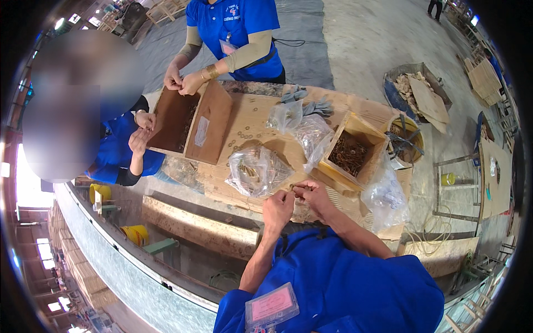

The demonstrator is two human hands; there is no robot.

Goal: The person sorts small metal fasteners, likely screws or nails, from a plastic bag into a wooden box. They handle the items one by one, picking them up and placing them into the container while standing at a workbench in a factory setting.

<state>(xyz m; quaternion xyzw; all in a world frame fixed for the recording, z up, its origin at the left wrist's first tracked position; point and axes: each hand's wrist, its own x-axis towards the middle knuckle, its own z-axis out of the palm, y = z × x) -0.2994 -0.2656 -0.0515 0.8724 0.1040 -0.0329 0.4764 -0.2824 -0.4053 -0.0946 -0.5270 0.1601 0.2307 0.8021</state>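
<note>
My left hand (pixel 278 208) and my right hand (pixel 314 196) meet at the near edge of the wooden worktable (pixel 225 191). The fingers of both are pinched together around something small, too tiny to make out. Just beyond them lies a clear plastic bag (pixel 256 171) with brass-coloured metal pieces inside. Several washer-like rings (pixel 244 136) are scattered farther back on the board. To the right of my hands stands a wooden box (pixel 368 131) partly filled with dark, rusty-looking screws or bolts (pixel 348 154). A crumpled clear bag (pixel 386 194) hangs by its near side.
Two co-workers in blue shirts (pixel 239 22) handle small pieces over a larger, divided wooden box (pixel 214 125). Grey gloves (pixel 317 106) and more plastic bags (pixel 312 133) lie mid-table. A round bucket (pixel 413 150) stands right; a bin of wood scraps (pixel 416 91) sits beyond it on the floor.
</note>
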